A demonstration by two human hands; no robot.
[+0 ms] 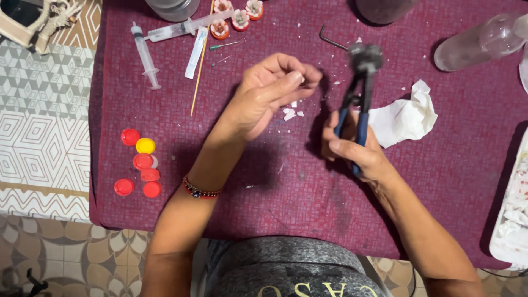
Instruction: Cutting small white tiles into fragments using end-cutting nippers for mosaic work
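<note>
Here, right hand [357, 151] grips one pair of pliers [360, 82]; left hand [269, 91] fingers pinch shut, contents unclear.

Pliers [360, 82]: dark metal head, blue plastic grips; cloth [264, 181] matt maroon; tissue [404, 116] crumpled.

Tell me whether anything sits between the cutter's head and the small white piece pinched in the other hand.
Nothing visible does. The right hand holds the blue-handled cutters upright, head up. The left hand pinches a small white piece at its fingertips just left of that head. Only bare maroon cloth shows in the gap; the white scraps lie lower.
</note>
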